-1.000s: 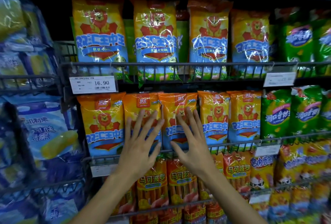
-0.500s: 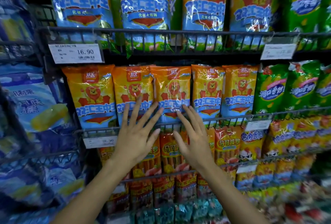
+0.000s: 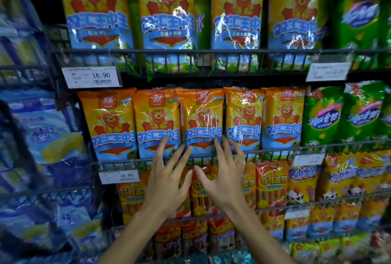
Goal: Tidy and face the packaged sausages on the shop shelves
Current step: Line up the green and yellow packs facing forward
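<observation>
Since the earlier frame the view had closed in on the shelves while both hands stayed raised at centre frame. The middle row of orange lion sausage packs (image 3: 190,124) stood upright, faces forward, apparently tidy; the red packs (image 3: 270,183) below, lower centre, looked crowded and probably still needed facing. The left hand (image 3: 169,181) and right hand (image 3: 222,177) were spread wide, gripping nothing, fingertips at the middle packs' lower edges.

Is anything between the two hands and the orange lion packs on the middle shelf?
Nothing visible. The left hand and right hand are spread open right in front of the orange lion packs. Only the wire front rail crosses the packs' lower edge, below the fingertips.
</observation>
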